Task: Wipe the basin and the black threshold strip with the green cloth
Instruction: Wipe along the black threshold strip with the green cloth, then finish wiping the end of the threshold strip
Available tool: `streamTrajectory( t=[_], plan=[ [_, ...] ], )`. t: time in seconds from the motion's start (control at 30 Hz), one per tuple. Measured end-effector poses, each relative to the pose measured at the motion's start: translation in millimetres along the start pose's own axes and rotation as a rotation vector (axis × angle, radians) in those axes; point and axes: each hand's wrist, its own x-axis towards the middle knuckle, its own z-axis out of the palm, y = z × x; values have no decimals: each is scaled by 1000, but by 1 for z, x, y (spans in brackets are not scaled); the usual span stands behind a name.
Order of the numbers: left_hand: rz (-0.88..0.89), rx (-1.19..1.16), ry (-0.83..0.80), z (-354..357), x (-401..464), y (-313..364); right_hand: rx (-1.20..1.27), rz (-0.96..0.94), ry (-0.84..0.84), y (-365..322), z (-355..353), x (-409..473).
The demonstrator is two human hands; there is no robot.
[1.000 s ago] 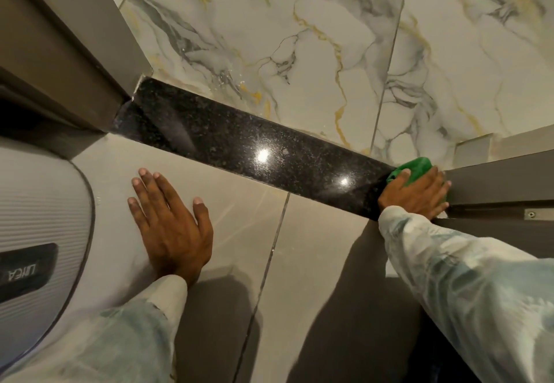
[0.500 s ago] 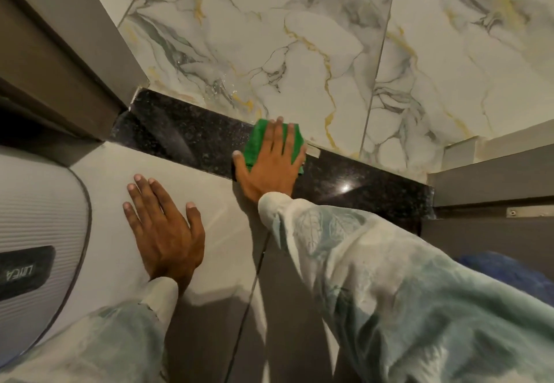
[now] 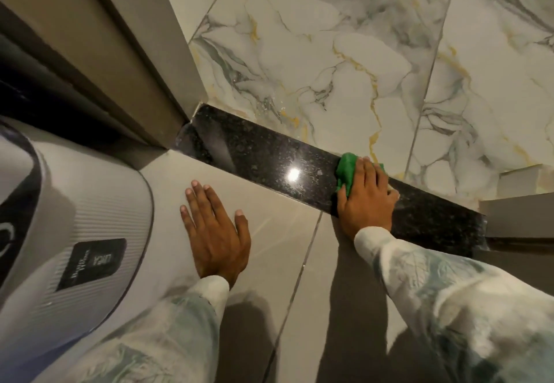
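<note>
Your left sleeve [image 3: 168, 331] and right sleeve [image 3: 449, 292]: long, white, faded teal leaf print. Your left hand [image 3: 214, 232] and right hand [image 3: 367, 200]: bare.

Right hand [image 3: 367, 195] lies flat on the green cloth [image 3: 344, 173], pressing it onto the black threshold strip [image 3: 254, 149], just right of a bright glare spot. The cloth bunches out on the thumb side. Left hand [image 3: 214, 229] is spread palm-down on the grey floor tile [image 3: 284, 262], near the strip. Marble floor [image 3: 299, 53] lies beyond, and a ribbed grey appliance [image 3: 75, 218] sits at left.
</note>
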Motion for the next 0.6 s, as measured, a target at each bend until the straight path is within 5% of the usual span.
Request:
streamTrajectory(
  t=[0.17,0.27,0.4,0.6],
  plan=[
    [-10,-89,-342,-39,10,-1,154,260,-219,-57,-34,-24],
    [-15,-206,-532,-98,9,-13,517,397,-454,-69,-77,-38],
    [48,-322,-545,-201,-28,-27,1164,750,-759,-88,-173,-78],
    [242,-259,-487,-347,-97,-68,1220,584,-967,-148,-317,-123]
  ],
)
